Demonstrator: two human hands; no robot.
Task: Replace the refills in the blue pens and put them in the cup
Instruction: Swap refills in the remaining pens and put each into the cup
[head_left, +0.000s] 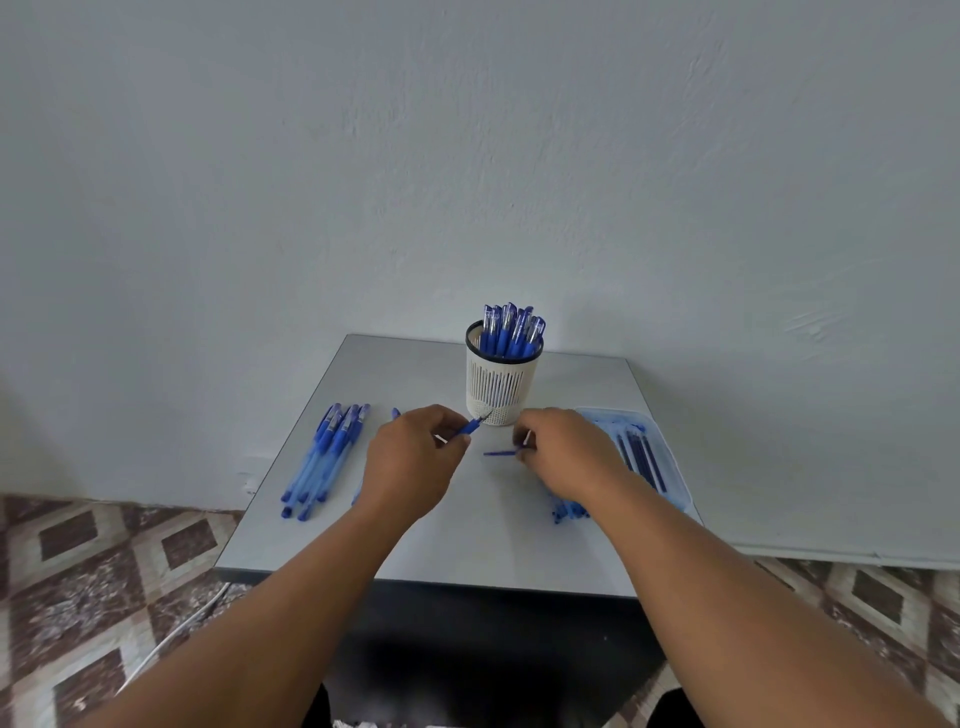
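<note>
The left hand (415, 457) is pinching a blue plastic pen tip (471, 427) near the white slotted cup (496, 387). The right hand (563, 449) is gripping a thin blue refill (500, 453).

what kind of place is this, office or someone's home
Probably a room in a home, though it is hard to be sure: a small grey table stands against a bare painted wall, the floor has patterned brown and cream tiles, and a white cable trails across it.

No readable text anywhere; print on pens in cup (503, 382) too small to make out.
</note>
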